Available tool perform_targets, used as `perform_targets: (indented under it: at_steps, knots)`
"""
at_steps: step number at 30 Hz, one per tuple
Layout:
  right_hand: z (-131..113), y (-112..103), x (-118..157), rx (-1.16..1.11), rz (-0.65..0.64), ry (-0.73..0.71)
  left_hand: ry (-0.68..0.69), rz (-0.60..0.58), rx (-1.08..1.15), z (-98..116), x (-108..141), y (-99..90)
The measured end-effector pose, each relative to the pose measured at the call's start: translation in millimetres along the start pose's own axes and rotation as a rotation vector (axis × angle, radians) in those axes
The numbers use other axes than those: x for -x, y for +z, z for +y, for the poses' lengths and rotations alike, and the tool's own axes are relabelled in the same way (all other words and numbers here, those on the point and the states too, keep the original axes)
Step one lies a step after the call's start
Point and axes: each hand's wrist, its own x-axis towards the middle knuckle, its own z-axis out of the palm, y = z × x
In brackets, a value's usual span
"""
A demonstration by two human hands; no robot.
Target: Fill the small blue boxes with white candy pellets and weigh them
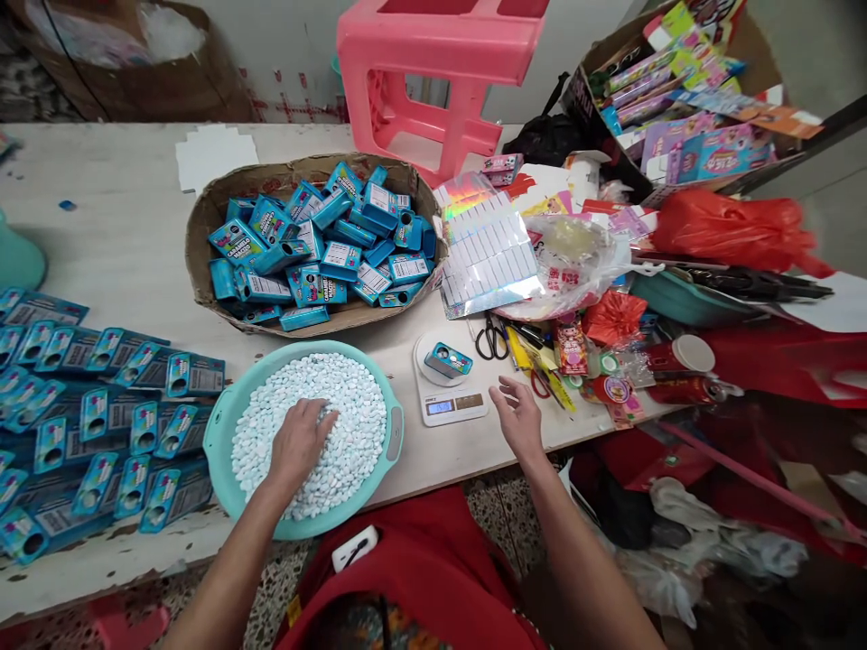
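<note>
My left hand [298,442] rests in a round mint-green basin [220,433] full of small white and pale-blue candies [352,424]. Its thumb stands apart from the fingers, and the fingertips are partly hidden among the candies. To the right of a small digital scale [452,406], my right hand [518,420] hovers with loosely bent fingers apart, holding nothing. On the scale's pan lies one small blue candy box [448,361] with a round hole in its end panel. The scale's display is lit, but its digits are hard to read.
Behind the basin, a cut-down cardboard box [203,262] holds many blue candy boxes [339,262]. Rows of similar boxes [101,415] lie at the left. Black scissors [491,338], sticker sheets [488,244] and plastic bags crowd the right. A pink stool [433,45] stands behind.
</note>
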Motion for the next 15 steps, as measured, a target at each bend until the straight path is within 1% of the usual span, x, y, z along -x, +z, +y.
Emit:
perform_targets:
  at_steps: [4,10,13,15]
  knots:
    - [-8,8,-3,0.001,-0.038,-0.037,0.003,-0.021,0.066,2,-2,-4.7]
    - [-23,25,-11,-0.053,-0.100,-0.068,-0.010,-0.009,0.152,-2,1,-8.5]
    - [-28,39,-16,-0.070,-0.129,-0.102,-0.010,0.018,0.145,-2,4,-9.5]
    - [-30,50,-21,-0.090,-0.126,-0.090,-0.025,0.034,0.123,-2,5,-8.9]
